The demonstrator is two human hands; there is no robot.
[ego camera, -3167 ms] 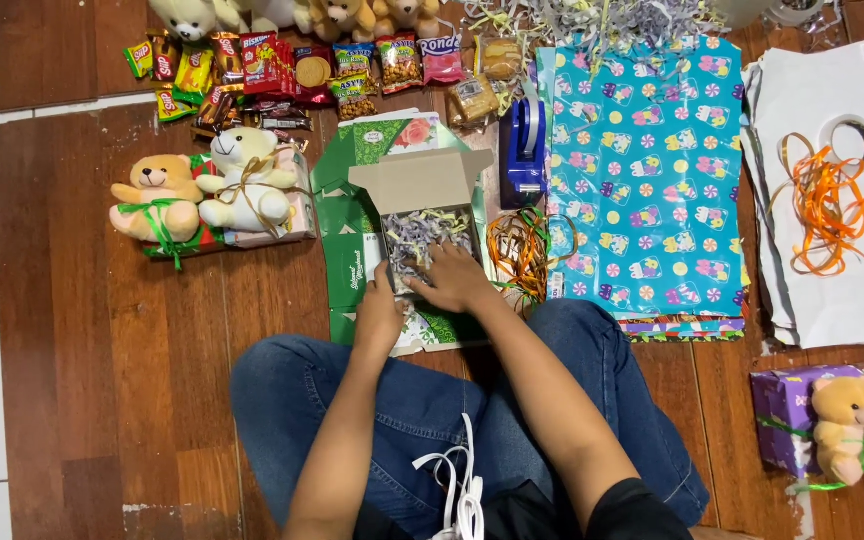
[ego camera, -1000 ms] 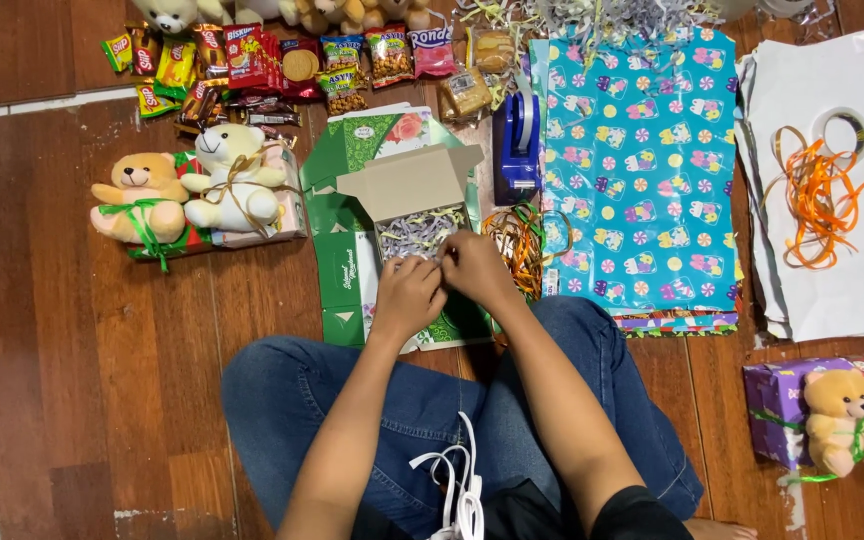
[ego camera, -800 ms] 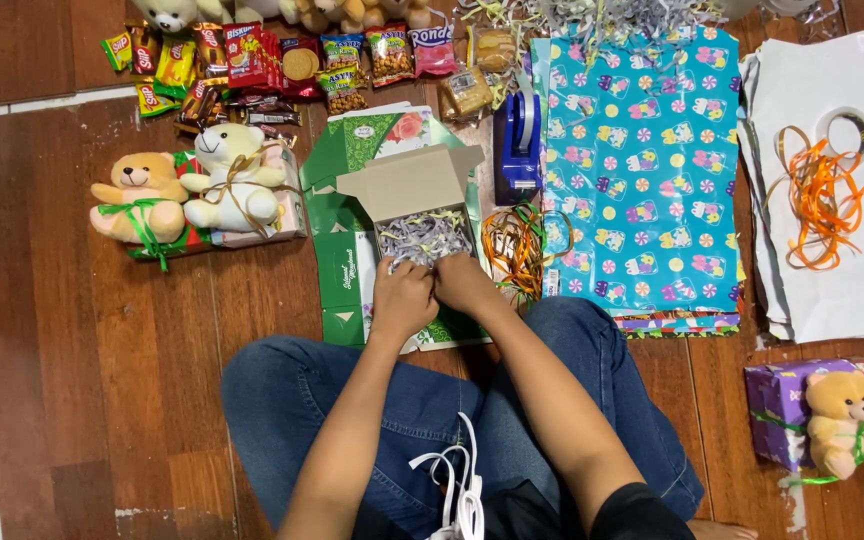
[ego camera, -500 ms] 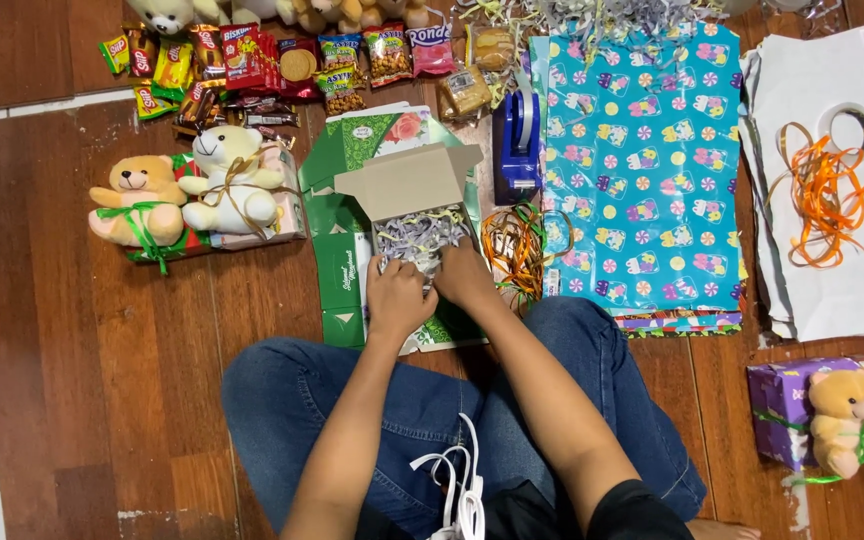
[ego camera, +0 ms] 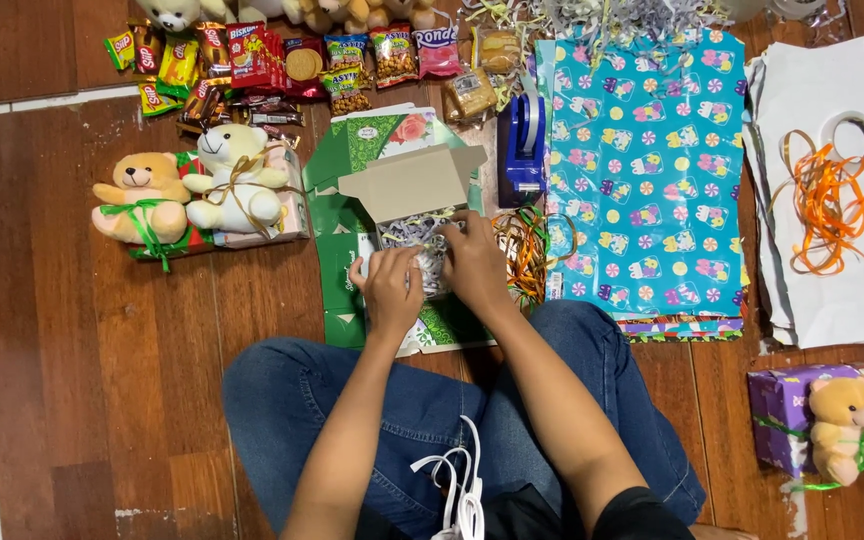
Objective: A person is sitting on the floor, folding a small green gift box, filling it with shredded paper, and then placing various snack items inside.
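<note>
Two hands meet over a small open box (ego camera: pixel 422 215) on green wrapping paper (ego camera: pixel 347 245), directly in front of the seated person's crossed legs in jeans (ego camera: pixel 352 400). The left hand (ego camera: pixel 392 290) lies curled at the near left corner of the box, fingers bent over its edge. The right hand (ego camera: pixel 474 262) rests on the near right side, fingers pressed into the shredded paper filling (ego camera: pixel 420 240) inside. Whether either hand pinches any filling cannot be told, since the fingertips are hidden.

Compared with the frame 3.2 s ago, the left hand has moved up from the lower edge of the paper to the box, and both hands now sit closer together. Over the last second they have shifted only slightly. The box, its cardboard lid flap raised away from the person, has stayed in place.

Surroundings: two teddy bears (ego camera: pixel 187 190) on wrapped boxes at left; snack packets (ego camera: pixel 282 60) along the top; a blue tape dispenser (ego camera: pixel 522 145) just right of the box; tangled ribbon (ego camera: pixel 524 250) beside the right hand; blue patterned gift paper (ego camera: pixel 642 170) further right; orange ribbon (ego camera: pixel 822 205) on white sheets (ego camera: pixel 852 300); a bear on a purple box (ego camera: pixel 832 420) at lower right.
</note>
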